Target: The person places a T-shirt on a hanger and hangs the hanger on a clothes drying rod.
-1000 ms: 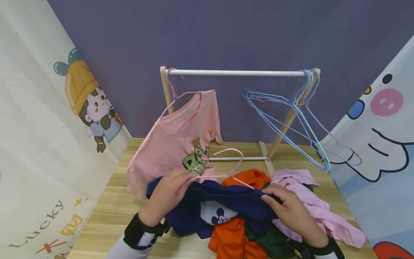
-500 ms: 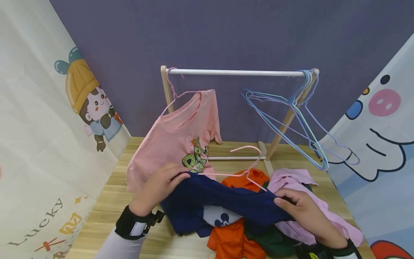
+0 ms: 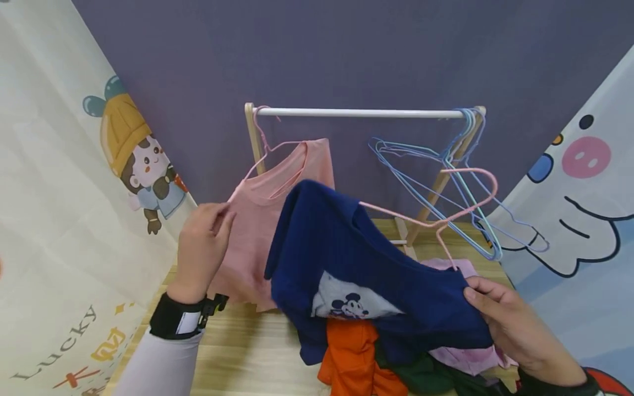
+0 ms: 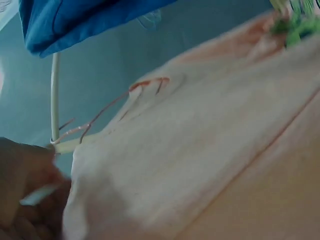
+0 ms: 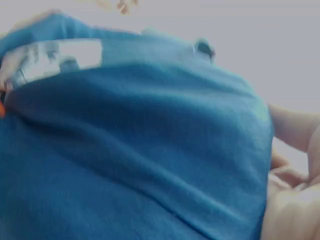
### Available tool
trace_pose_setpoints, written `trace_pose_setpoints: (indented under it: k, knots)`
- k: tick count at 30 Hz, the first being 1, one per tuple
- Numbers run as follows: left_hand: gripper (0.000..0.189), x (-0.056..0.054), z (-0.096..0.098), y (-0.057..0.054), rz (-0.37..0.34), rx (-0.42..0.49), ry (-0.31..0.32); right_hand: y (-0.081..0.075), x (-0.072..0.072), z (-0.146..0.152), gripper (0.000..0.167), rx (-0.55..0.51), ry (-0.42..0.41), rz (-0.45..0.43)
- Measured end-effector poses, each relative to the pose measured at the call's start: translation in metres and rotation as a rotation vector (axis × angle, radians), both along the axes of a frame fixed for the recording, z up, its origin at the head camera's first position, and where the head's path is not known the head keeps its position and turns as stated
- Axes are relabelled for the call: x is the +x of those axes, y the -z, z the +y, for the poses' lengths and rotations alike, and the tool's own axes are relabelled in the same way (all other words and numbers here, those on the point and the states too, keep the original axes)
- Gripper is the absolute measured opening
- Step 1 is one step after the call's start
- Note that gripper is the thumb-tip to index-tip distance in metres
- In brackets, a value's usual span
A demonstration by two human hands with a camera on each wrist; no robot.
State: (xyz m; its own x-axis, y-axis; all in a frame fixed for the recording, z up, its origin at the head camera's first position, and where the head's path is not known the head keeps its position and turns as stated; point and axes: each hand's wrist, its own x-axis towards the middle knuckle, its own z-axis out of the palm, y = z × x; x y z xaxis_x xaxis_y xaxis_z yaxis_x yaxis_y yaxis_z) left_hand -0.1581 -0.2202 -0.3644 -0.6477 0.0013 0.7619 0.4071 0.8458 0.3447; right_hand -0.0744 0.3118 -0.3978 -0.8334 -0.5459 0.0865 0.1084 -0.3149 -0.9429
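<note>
One navy shirt (image 3: pixel 307 236), pinched by the right hand (image 3: pixel 520 330), pink hanger (image 3: pixel 431 224) in its neck, partly blocks the hung pink shirt (image 3: pixel 247 247). Left hand (image 3: pixel 200 247) is at that shoulder, can't tell if gripping. Orange cloth (image 3: pixel 349 352) underneath, blue hangers (image 3: pixel 464 135) crowding the rack's (image 3: pixel 356 113) right end.

Hung shirt (image 3: pixel 247 247) at left end of rack (image 3: pixel 356 113), hangers (image 3: pixel 448 159) at its right. Before it: held shirt (image 3: pixel 356 253), clothes pile (image 3: pixel 349 352).
</note>
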Motion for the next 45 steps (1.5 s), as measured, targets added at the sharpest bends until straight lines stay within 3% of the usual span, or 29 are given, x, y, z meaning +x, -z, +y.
trace_pose_setpoints:
  k: [2, 5, 7, 9, 14, 18, 26, 30, 35, 40, 45]
  knots:
    - [0.036, -0.001, -0.002, -0.001, -0.082, 0.020, -0.061, -0.005, 0.001, -0.001, 0.051, -0.177, -0.086, -0.091]
    - [0.036, -0.002, -0.001, -0.002, -0.172, 0.017, -0.104, -0.012, 0.006, -0.015, 0.057, -0.416, -0.196, -0.203]
    - [0.033, -0.002, 0.001, -0.002, -0.195, 0.006, -0.105, -0.013, 0.009, -0.030, 0.058, -0.518, -0.248, -0.234]
    - [0.030, -0.003, 0.003, -0.002, -0.196, -0.011, -0.107, -0.013, 0.010, -0.046, 0.056, -0.553, -0.256, -0.225]
    - [0.028, -0.002, 0.007, -0.002, -0.202, -0.044, -0.121, -0.011, 0.005, -0.084, 0.045, -0.394, -0.133, -0.076]
    - [0.029, 0.000, 0.008, -0.003, -0.219, -0.047, -0.123, -0.020, -0.003, -0.105, 0.038, -0.230, -0.051, 0.003]
    - [0.031, 0.001, 0.010, -0.004, -0.239, -0.040, -0.114, -0.073, -0.025, -0.157, 0.022, -0.083, -0.021, 0.102]
    - [0.030, 0.000, 0.012, -0.005, -0.224, -0.041, -0.087, -0.096, -0.048, -0.189, 0.016, -0.054, 0.001, 0.072]
    - [0.029, 0.001, 0.013, -0.006, -0.226, -0.037, -0.070, -0.111, -0.074, -0.230, 0.014, -0.004, 0.080, 0.000]
    - [0.028, 0.001, 0.013, -0.008, -0.225, -0.026, -0.054, -0.116, -0.105, -0.265, 0.010, 0.014, 0.134, -0.014]
    - [0.028, 0.003, 0.014, -0.008, -0.242, -0.015, -0.051, -0.110, -0.134, -0.292, 0.021, -0.046, 0.163, -0.047]
